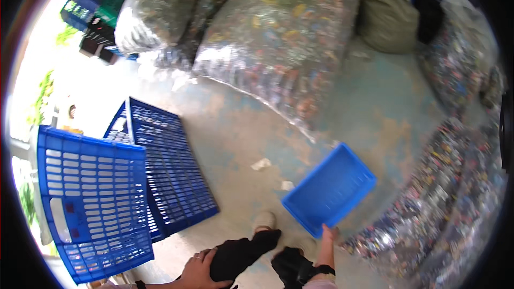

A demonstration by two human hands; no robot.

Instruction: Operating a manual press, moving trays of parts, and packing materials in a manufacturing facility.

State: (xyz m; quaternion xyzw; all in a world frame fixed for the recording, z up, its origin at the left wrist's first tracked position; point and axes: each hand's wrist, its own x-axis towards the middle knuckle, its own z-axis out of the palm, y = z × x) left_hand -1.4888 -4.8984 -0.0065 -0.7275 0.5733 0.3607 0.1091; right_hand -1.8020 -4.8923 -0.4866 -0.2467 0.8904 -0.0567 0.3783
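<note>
- Pinching the blue tray (331, 188) by its near corner, your right hand (328, 233) should keep it level.
- Your left hand (199, 269), spread over your knee (233, 259), could steady it.

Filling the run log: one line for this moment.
left hand: on black-clad leg; right hand: gripping blue tray; left side: blue crates; ahead: clear bags

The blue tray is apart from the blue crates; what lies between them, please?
In the head view, two pale scraps and a shoe lie between the tray and crates.
</note>
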